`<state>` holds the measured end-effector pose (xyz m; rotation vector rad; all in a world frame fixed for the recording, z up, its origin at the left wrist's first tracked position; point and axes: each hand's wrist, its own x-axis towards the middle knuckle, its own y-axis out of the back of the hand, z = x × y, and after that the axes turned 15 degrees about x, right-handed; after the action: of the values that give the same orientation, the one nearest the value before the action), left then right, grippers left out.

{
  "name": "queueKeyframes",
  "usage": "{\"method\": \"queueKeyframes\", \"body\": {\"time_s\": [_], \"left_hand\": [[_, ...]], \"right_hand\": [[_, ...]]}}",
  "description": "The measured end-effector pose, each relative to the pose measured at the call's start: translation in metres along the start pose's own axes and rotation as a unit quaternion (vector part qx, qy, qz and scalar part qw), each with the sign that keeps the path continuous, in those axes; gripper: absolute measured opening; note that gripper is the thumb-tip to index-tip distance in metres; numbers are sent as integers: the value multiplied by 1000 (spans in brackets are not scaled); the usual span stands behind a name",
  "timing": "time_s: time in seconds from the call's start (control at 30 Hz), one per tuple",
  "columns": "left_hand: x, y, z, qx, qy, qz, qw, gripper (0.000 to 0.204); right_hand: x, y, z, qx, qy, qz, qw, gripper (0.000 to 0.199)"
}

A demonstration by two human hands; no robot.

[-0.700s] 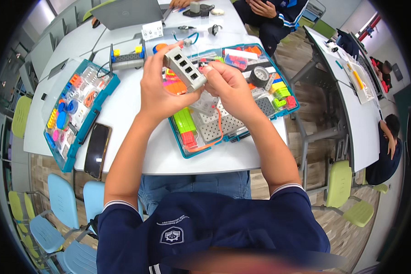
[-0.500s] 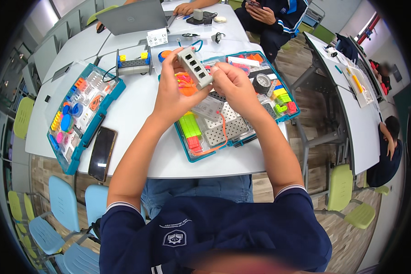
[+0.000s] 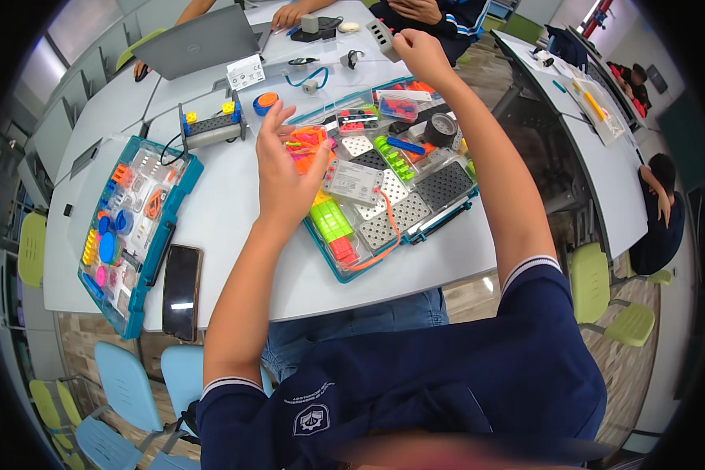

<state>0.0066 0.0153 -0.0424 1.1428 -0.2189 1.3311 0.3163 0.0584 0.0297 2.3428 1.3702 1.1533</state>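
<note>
My right hand [image 3: 421, 56] is stretched out beyond the far right corner of the teal parts box [image 3: 345, 276], with its fingers closed on a grey block with square ports [image 3: 381, 37]. My left hand [image 3: 288, 176] hovers over the box's left side, its fingers apart and the palm turned inward, holding nothing. Close to it are orange plastic pieces [image 3: 305, 147] and a pale grey flat module [image 3: 354, 182]. An orange cable [image 3: 390, 223] runs from that module over perforated grey plates [image 3: 395, 219]. Beside them lie green bricks [image 3: 333, 223].
On the left stand a second parts box [image 3: 164, 223] and a phone [image 3: 182, 290]. Farther back are a grey-and-yellow assembly [image 3: 211, 124], a laptop [image 3: 200, 45], a blue cable [image 3: 315, 81] and another person's hand [image 3: 294, 14]. A black tape roll [image 3: 442, 130] rests on the box.
My left hand has let go of the grey block and dropped slightly. My right hand has carried the block away to the far right. The view has shifted a little.
</note>
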Motion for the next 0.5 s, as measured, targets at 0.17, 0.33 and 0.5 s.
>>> {"method": "queueKeyframes", "body": {"time_s": [0.17, 0.33, 0.5], "left_hand": [[-1, 2, 0, 27, -20, -12, 999, 80], [-1, 2, 3, 36, -43, -26, 998, 64], [-1, 1, 4, 59, -112, -66, 990, 35]], "right_hand": [[38, -17, 47, -118, -63, -24, 991, 39], [53, -37, 64, -200, -49, -51, 977, 38], [55, -51, 70, -261, -41, -91, 960, 38]]}}
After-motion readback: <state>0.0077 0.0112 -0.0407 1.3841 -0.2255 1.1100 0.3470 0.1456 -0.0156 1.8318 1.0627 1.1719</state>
